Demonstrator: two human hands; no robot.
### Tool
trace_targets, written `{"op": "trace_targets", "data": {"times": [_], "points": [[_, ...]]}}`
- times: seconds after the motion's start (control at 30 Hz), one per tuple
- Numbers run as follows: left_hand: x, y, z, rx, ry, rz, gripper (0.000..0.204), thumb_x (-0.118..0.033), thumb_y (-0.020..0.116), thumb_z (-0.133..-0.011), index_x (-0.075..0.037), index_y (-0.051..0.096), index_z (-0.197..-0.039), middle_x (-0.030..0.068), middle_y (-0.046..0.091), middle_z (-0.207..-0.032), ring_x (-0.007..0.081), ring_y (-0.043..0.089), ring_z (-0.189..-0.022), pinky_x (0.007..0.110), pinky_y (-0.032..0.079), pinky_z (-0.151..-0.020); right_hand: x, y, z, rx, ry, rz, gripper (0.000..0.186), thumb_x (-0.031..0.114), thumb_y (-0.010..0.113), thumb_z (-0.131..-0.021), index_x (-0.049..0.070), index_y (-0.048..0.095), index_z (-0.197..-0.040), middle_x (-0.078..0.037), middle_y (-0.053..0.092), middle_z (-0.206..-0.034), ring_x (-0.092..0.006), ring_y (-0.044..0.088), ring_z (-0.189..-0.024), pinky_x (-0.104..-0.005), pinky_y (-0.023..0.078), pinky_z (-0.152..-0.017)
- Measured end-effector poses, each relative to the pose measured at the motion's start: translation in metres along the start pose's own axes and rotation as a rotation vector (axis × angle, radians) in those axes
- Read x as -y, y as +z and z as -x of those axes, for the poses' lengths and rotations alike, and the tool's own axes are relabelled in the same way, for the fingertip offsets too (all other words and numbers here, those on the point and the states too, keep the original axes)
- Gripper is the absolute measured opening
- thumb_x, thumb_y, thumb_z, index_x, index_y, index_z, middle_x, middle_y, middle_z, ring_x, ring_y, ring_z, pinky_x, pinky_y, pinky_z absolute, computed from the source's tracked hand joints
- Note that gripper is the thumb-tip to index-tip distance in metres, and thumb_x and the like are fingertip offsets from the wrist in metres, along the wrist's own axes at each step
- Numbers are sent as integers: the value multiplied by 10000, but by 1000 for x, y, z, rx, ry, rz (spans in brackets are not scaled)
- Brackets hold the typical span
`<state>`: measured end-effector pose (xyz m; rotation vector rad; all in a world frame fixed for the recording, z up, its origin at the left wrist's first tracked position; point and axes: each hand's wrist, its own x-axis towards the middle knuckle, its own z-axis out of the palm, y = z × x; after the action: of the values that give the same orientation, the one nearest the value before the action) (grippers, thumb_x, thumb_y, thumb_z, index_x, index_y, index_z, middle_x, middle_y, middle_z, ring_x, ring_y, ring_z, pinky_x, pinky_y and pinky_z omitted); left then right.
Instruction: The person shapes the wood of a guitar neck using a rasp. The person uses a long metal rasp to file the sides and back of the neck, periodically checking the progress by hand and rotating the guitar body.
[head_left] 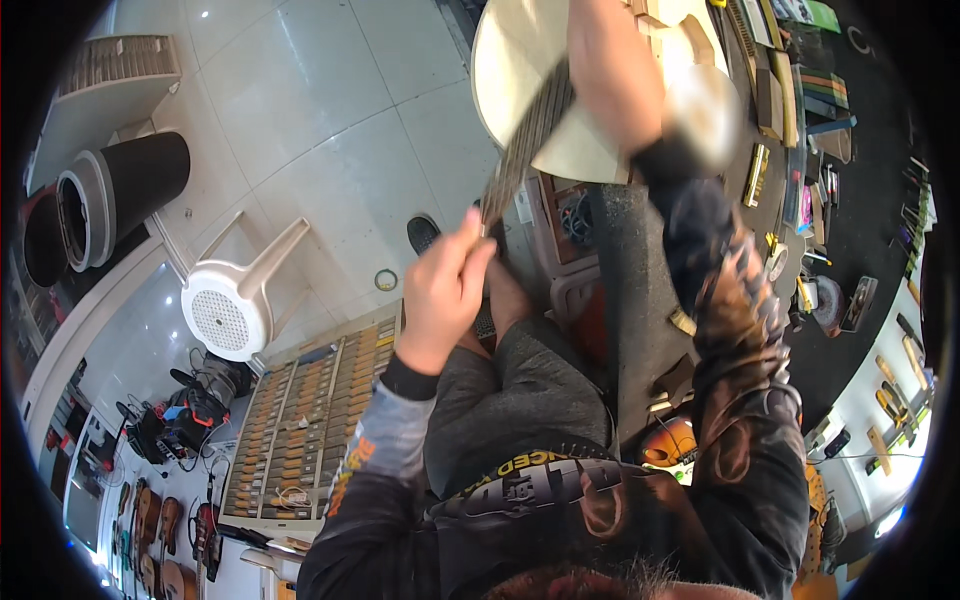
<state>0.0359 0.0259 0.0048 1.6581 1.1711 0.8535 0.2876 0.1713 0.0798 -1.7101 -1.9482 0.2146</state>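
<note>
The person's left grip [445, 290] is pinched, thumb against fingers, on the thin lower end of a long dark file-like tool [528, 140], which slants up over a pale curved panel [505, 50]. The right grip [618, 85] covers its upper end; how closed it is cannot be told. Large grey and yellow lettering crosses the shirt [560, 545]; orange lettering runs along the left sleeve [375, 460].
</note>
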Motion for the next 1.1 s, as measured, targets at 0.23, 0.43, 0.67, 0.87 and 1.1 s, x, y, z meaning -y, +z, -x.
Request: {"op": "trace_targets", "data": {"times": [0.23,0.43,0.67,0.87,1.1], "points": [[-8,6,-50,39,40,-36,362,-90,761,-948,-24,691,-1297,145,732,-907,316,714,-733,384,555,-635,-41,-8,-39,-123,-115,48,580,-79,402,-972,-26,414,-1550,-345,480,-1515,-473,421,-1462,-436,341,-1217],[3,2,8,0,22,-40,348,-71,758,-941,-7,695,-1277,132,722,-871,304,705,-713,379,551,-626,-2,-2,9,64,19,10,583,-103,391,-975,-19,420,-1551,-323,491,-1516,-469,406,-1486,-494,306,-1245],[-15,17,-45,19,13,6,360,-50,775,-920,5,697,-1267,152,719,-874,306,706,-715,378,566,-658,-43,-11,-46,-55,-63,-8,583,-92,388,-966,-25,422,-1545,-320,480,-1531,-454,399,-1491,-439,337,-1227],[2,16,31,-36,11,-4,401,-39,784,-911,13,679,-1294,168,730,-906,322,704,-723,371,559,-668,0,3,14,57,5,-13,602,-120,376,-942,-22,448,-1532,-316,484,-1529,-474,396,-1491,-487,307,-1249],[-27,27,-53,-47,-35,25,374,-46,768,-928,21,683,-1286,166,730,-886,311,700,-707,360,555,-656,-46,-9,-56,-134,-124,23,537,-70,374,-997,-47,419,-1532,-349,479,-1517,-468,414,-1470,-426,335,-1233]]}}
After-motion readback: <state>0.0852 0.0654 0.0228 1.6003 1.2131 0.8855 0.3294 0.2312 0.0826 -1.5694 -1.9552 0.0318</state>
